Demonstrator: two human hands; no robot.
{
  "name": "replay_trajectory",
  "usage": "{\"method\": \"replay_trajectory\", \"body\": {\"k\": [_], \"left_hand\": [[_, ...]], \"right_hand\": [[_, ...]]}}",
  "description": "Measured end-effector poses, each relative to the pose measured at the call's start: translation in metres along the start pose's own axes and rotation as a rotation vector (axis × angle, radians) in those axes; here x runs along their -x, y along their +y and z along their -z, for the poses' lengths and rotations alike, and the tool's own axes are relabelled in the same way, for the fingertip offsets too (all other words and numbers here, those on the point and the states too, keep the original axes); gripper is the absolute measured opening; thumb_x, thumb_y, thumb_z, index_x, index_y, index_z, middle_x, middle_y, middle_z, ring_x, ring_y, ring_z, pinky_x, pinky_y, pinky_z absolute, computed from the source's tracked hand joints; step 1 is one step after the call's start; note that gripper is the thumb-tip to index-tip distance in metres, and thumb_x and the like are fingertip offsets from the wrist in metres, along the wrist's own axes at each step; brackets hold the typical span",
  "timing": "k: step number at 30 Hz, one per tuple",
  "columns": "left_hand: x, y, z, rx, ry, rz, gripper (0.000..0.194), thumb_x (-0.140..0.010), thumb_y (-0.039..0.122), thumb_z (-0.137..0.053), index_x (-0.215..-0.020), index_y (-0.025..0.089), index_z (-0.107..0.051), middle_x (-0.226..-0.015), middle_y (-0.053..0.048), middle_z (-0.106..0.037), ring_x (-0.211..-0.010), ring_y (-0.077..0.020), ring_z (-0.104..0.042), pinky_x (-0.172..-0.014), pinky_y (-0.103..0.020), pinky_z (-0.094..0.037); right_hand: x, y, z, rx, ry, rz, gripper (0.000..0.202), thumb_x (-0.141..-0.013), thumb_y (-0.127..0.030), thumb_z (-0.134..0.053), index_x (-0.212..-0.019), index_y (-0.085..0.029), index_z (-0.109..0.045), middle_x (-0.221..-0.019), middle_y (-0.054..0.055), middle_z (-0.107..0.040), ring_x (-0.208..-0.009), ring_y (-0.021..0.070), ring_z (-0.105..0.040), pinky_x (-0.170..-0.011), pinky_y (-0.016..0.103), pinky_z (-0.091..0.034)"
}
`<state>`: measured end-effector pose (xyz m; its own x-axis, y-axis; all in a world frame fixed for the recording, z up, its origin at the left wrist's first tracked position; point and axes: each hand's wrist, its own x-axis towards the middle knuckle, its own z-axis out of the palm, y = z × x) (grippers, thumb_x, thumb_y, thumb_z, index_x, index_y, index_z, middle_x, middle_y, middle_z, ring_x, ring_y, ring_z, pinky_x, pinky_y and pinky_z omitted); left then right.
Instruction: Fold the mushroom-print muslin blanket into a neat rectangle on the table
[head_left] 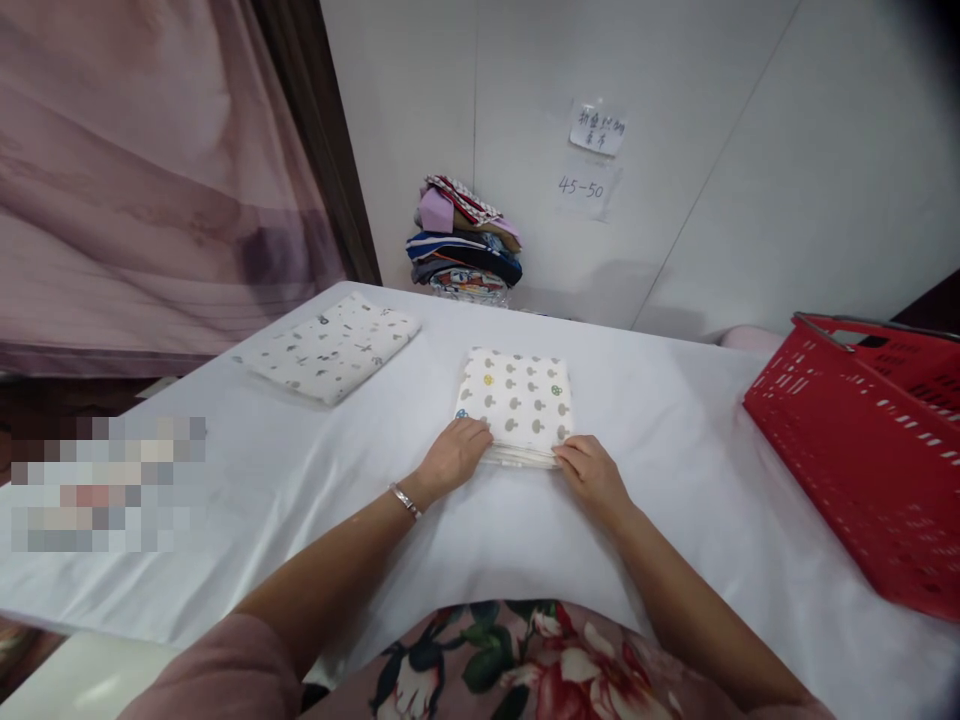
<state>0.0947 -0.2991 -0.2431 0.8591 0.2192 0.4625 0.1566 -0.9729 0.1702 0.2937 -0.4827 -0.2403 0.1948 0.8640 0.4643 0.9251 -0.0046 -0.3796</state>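
Note:
A white cloth with grey mushroom-like shapes (pixel 517 395) lies folded in several layers on the white-covered table (pixel 675 450). At its near left corner is my left hand (pixel 455 455), fingers pressed together on the edge. My right hand (pixel 592 472) pinches the near right corner between thumb and fingers. A few yellow, green and blue figures show among the grey prints. Farther left lies another folded white cloth with small dark prints (pixel 334 345), which neither hand touches.
A red plastic basket (pixel 862 460) stands at the right. Beyond the table's far edge rises a stack of folded fabrics (pixel 465 240) against the wall. Paper notes (pixel 596 130) hang on the wall. A pink curtain (pixel 150 170) is at the left, above a blurred-out patch.

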Motion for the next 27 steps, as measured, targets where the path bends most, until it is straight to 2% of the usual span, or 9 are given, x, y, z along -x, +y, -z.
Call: {"method": "replay_trajectory", "body": {"k": [6,9,18,22,27], "left_hand": [[0.001,-0.004,0.004,0.096,-0.031,-0.036,0.02,-0.09,0.028,-0.043,-0.099,0.019,-0.059,-0.098,-0.008,-0.061,-0.096,-0.0194,-0.054,-0.087,-0.037,-0.042],[-0.001,-0.006,0.006,0.126,-0.051,-0.017,0.023,-0.089,0.028,-0.046,-0.106,0.02,-0.058,-0.103,-0.008,-0.06,-0.098,-0.0204,-0.053,-0.087,-0.037,-0.042],[-0.014,-0.007,0.015,0.196,-0.155,0.022,0.021,-0.088,0.028,-0.046,-0.095,0.021,-0.065,-0.09,-0.005,-0.062,-0.085,-0.0179,-0.056,-0.079,-0.034,-0.043],[-0.017,-0.007,0.013,0.203,-0.147,0.023,0.02,-0.087,0.032,-0.05,-0.091,0.022,-0.066,-0.086,-0.004,-0.061,-0.081,-0.0177,-0.056,-0.076,-0.032,-0.043],[-0.019,-0.003,0.005,0.175,-0.133,0.06,0.023,-0.087,0.036,-0.049,-0.093,0.021,-0.066,-0.09,-0.005,-0.062,-0.084,-0.0184,-0.055,-0.078,-0.033,-0.042]], "right_hand": [[-0.001,0.002,0.002,0.014,-0.071,0.002,0.024,-0.088,-0.03,-0.047,-0.107,-0.024,-0.062,-0.097,0.007,-0.06,-0.092,0.022,-0.051,-0.079,0.036,-0.045],[-0.003,0.002,0.004,0.037,-0.114,-0.017,0.024,-0.089,-0.028,-0.046,-0.108,-0.025,-0.061,-0.098,0.007,-0.059,-0.092,0.022,-0.051,-0.078,0.035,-0.045],[-0.012,0.001,0.021,0.031,-0.3,0.001,0.024,-0.087,-0.025,-0.046,-0.106,-0.028,-0.061,-0.099,0.004,-0.059,-0.093,0.0197,-0.051,-0.074,0.032,-0.046],[-0.015,0.003,0.017,0.026,-0.28,-0.02,0.021,-0.088,-0.03,-0.047,-0.101,-0.027,-0.064,-0.096,0.004,-0.06,-0.092,0.02,-0.052,-0.076,0.033,-0.045],[-0.019,0.001,0.01,0.029,-0.194,-0.073,0.022,-0.089,-0.025,-0.044,-0.093,-0.024,-0.065,-0.091,0.004,-0.061,-0.089,0.0187,-0.052,-0.075,0.031,-0.044]]}}
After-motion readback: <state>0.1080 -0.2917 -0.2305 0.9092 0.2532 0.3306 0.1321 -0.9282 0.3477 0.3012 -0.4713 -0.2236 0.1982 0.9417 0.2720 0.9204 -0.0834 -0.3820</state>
